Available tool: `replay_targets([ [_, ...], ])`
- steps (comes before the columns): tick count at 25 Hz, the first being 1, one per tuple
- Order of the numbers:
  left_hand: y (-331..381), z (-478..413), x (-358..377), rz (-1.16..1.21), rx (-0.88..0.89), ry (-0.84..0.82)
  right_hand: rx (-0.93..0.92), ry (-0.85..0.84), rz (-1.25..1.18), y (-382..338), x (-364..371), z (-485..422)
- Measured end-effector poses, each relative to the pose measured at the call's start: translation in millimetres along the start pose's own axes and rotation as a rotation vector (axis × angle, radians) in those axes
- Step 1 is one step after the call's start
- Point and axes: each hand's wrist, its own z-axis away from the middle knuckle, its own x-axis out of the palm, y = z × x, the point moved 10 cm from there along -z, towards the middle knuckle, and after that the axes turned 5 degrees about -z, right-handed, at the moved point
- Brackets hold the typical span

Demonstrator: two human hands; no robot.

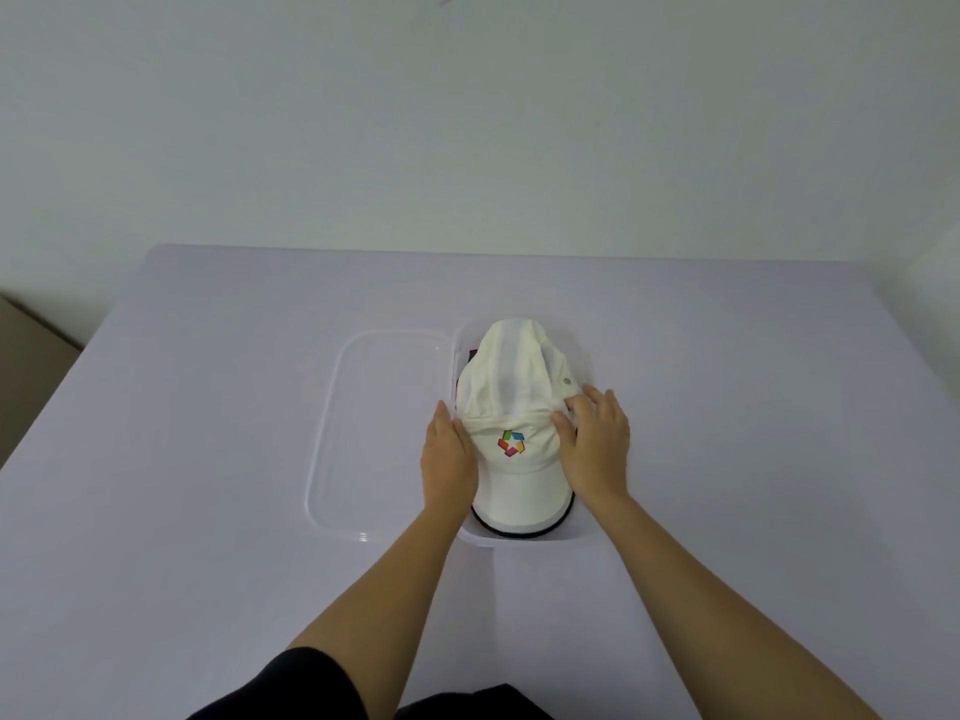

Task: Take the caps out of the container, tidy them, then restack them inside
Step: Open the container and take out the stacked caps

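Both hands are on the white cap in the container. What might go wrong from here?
The white cap looks creased and stands high in the container, so the lid beside it may not close. The left hand and right hand touch only its sides; a lift might let it slip or drag the dark cap underneath askew.

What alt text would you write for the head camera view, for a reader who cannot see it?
A person's left hand and right hand rest against the sides of a white cap with a colourful logo, which sits in a clear container on a pale table. The container's clear lid lies flat beside it, on the left.
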Motion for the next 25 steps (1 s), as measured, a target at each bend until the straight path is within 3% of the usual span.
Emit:
replay_targets([
  [4,1.5,0.7,-3.0,-0.076,-0.029,0.033,0.116,0.241,-0.446,-14.8,-48.7,-9.9],
  [10,6.5,3.2,-3.3,-0.097,-0.009,0.054,0.173,0.604,-0.452,51.9,-136.1,-61.6],
  [17,9.2,2.3,-2.0,-0.135,0.006,0.077,0.44,0.452,-0.29,158.9,-114.8,-93.5],
  [22,4.8,0.4,0.9,-0.151,-0.005,0.07,0.445,0.278,-0.242,182.6,-98.7,-121.0],
  [25,3.6,0.0,0.8,-0.142,-0.028,0.071,0.333,0.338,-0.145,158.8,-105.2,-131.3],
])
